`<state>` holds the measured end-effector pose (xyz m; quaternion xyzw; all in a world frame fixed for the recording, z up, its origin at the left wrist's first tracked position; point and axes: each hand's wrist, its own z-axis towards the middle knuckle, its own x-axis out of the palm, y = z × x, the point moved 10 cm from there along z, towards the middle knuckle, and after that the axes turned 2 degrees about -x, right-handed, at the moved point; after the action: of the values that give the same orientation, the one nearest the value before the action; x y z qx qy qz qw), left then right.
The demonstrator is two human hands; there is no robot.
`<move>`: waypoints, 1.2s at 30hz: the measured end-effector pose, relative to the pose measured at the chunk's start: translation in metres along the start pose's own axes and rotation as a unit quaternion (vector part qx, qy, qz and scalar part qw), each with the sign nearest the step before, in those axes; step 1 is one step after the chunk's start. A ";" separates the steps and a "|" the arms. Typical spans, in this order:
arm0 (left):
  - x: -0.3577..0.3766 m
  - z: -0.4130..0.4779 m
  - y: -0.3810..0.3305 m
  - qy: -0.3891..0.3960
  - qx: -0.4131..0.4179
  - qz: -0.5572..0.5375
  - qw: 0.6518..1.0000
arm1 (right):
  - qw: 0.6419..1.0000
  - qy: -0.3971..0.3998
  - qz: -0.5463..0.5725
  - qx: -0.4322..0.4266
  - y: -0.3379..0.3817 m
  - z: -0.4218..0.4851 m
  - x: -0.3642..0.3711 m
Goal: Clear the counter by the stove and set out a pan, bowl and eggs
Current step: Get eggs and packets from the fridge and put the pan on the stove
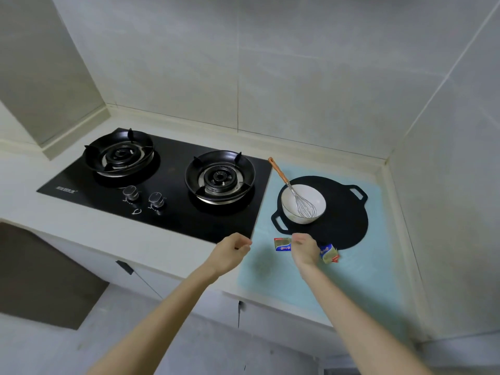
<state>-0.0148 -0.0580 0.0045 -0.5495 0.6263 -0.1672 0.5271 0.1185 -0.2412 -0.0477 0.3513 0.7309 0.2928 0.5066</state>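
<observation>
Pale tiles are backing a white counter [108,231], where a blue mat [297,288] is lying beside the stove [176,212]. On the mat, the flat black pan [343,220] is carrying the white bowl [305,193] and a whisk [278,171]. The pan is probably heavy and stiff (its loop handles looking the surest hold), the bowl breakable. Nearby the left hand [232,250] is hovering, loosely curled and empty. The right hand [304,249] is curling over two small packets [282,244]; I cannot tell whether it is gripping one.

home kitchen: gas stove [162,180], tiled walls [297,63].
</observation>
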 end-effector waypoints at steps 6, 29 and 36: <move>-0.033 -0.019 -0.009 -0.044 0.008 -0.047 0.998 | 0.990 0.079 0.070 -0.092 0.046 -0.031 0.011; -0.337 -0.370 0.061 -0.455 0.038 -0.120 0.881 | 0.783 0.436 0.165 -0.411 0.319 -0.420 0.173; -0.373 -0.510 0.096 -0.596 -0.020 -0.085 0.798 | 0.665 0.557 0.146 -0.475 0.353 -0.564 0.233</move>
<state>-0.5544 0.1084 0.3046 -0.6022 0.1425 0.1616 0.7688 -0.3950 0.1127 0.2823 -0.0636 0.5778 0.8119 0.0542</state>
